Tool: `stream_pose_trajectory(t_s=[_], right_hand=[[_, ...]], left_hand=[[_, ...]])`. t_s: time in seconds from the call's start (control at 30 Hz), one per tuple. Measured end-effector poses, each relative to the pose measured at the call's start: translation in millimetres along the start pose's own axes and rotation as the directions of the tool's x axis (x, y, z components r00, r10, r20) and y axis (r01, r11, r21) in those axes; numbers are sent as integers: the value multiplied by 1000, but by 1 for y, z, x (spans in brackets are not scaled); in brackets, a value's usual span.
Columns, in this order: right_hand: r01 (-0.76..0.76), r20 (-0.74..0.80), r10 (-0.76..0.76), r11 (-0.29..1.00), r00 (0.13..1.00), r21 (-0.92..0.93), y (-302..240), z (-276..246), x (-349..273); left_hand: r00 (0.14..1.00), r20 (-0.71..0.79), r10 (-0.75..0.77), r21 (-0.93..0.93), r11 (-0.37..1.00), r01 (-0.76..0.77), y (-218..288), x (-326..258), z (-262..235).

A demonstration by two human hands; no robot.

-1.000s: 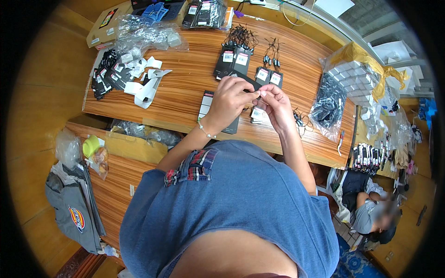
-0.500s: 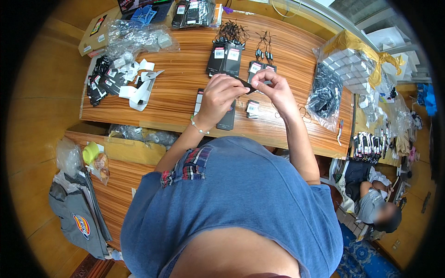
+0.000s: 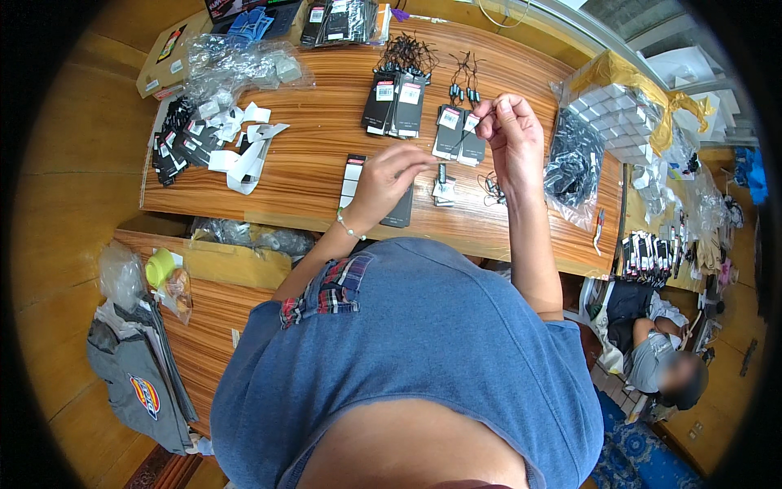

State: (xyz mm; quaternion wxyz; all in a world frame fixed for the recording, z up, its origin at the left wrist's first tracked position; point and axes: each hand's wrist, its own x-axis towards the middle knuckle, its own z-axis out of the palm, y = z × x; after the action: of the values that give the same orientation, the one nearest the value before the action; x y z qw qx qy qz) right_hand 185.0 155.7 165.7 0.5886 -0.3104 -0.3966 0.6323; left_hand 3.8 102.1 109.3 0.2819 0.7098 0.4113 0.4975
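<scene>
My right hand (image 3: 515, 134) is raised over the right side of the table, its thumb and fingers pinching a thin black string (image 3: 466, 137). The string slants down toward my left hand (image 3: 387, 181), whose slightly blurred fingers are drawn together; what they hold is hidden. A small dark piece (image 3: 441, 174) shows just below those fingertips. Under my left hand lie black hang tags (image 3: 397, 213), one with white labels (image 3: 351, 175). Small labelled cards (image 3: 444, 194) lie between my hands. Beyond them are a short row of black tags (image 3: 447, 134) with strings and a larger tag stack (image 3: 381, 104).
Loose tags (image 3: 189, 151) and white paper strips (image 3: 247, 167) lie left. Clear plastic bags (image 3: 236, 65) sit behind them. A bag of black strings (image 3: 573, 167), a taped box (image 3: 615, 114) and a pen (image 3: 599, 231) are right. Another person (image 3: 664, 371) is at lower right.
My hands were together at a black piece; now they are apart. The right hand has moved right and up with the string; the left has dropped slightly. Dark string now lies near my right wrist.
</scene>
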Motion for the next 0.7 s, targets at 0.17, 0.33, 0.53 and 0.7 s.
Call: stream_pose_trajectory(t_s=[0.17, 0.33, 0.53, 0.7], right_hand=[[-40, 87, 30, 993, 996, 112, 1, 4, -1], [33, 36, -31, 998, 999, -57, -8, 10, -9], [40, 59, -26, 968, 998, -248, -10, 9, -15], [41, 73, -22, 962, 997, -269, -6, 6, -15]], left_hand=[[956, -15, -293, -197, 938, 284, -6, -6, -2], [927, 123, -355, 116, 932, 342, -81, -11, -57], [805, 202, -558, 520, 757, 395, -122, -44, -76], [854, 191, -485, 630, 727, 272, -127, -50, -76]])
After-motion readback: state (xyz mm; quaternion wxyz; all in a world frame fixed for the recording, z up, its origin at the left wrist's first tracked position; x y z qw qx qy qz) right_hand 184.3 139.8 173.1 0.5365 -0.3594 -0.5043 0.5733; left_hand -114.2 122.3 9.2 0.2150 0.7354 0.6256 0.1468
